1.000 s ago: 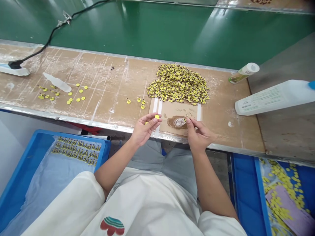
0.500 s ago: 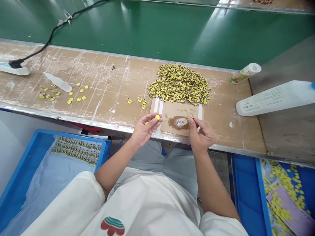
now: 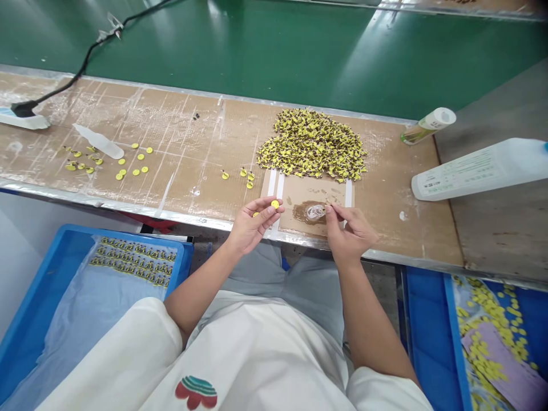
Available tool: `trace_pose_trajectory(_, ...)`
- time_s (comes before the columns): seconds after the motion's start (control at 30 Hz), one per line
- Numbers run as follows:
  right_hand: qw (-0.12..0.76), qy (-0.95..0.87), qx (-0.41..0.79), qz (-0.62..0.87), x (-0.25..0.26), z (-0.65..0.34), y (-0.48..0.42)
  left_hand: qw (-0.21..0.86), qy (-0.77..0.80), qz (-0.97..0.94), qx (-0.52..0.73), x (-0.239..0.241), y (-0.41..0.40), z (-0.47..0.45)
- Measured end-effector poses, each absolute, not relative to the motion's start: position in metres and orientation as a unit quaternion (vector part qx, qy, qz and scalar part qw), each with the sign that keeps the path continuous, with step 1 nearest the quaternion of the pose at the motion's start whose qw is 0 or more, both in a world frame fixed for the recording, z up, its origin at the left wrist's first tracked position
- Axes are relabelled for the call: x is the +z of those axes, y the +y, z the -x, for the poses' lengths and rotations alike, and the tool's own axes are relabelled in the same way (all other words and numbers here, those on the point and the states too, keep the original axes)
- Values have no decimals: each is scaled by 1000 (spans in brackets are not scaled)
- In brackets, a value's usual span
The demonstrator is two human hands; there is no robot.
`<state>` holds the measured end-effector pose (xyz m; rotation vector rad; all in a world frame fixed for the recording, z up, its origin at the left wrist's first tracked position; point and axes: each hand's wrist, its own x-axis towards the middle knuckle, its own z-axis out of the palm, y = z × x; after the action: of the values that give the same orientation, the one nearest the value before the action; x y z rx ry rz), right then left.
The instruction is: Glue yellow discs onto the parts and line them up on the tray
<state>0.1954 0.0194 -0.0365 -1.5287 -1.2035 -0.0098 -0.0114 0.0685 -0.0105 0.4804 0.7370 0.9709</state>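
Note:
My left hand (image 3: pixel 253 224) pinches a small yellow disc (image 3: pixel 275 204) between thumb and fingertips at the near edge of the brown bench (image 3: pixel 180 142); another yellow piece shows in its palm. My right hand (image 3: pixel 349 231) is closed in a pinch on a tiny piece I cannot make out, held at a glue puddle (image 3: pixel 314 212) on a taped cardboard square (image 3: pixel 306 201). Just beyond the cardboard lies a big heap of small yellow-and-black parts (image 3: pixel 312 144).
A few loose yellow pieces (image 3: pixel 246 177) lie left of the cardboard, more yellow discs (image 3: pixel 128 165) by a clear tube (image 3: pixel 98 141) far left. White bottles (image 3: pixel 479 168) lie at right. Blue bins sit below: left one (image 3: pixel 64 285) with rows of finished parts, right one (image 3: pixel 492 325) with yellow discs.
My right hand's pinch has shifted slightly back toward the glue puddle. My left hand has kept still with the disc.

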Motion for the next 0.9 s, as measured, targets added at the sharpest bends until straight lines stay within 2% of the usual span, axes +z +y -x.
trace_pose_trajectory(0.13,626,-434,47,646,-31,-190,20,798,337,-218,450,-9,66,12)
trace_pose_trajectory(0.3,699,-319,135,626,-1,-160,18,811,332,-200,438,-7,59,8)
trace_pose_trajectory(0.5,701,-343,188,596,23,-118,16,829,318,-186,421,-1,51,0)
trace_pose_trajectory(0.9,670,-383,186,608,15,-110,15,826,312,-198,426,2,48,4)
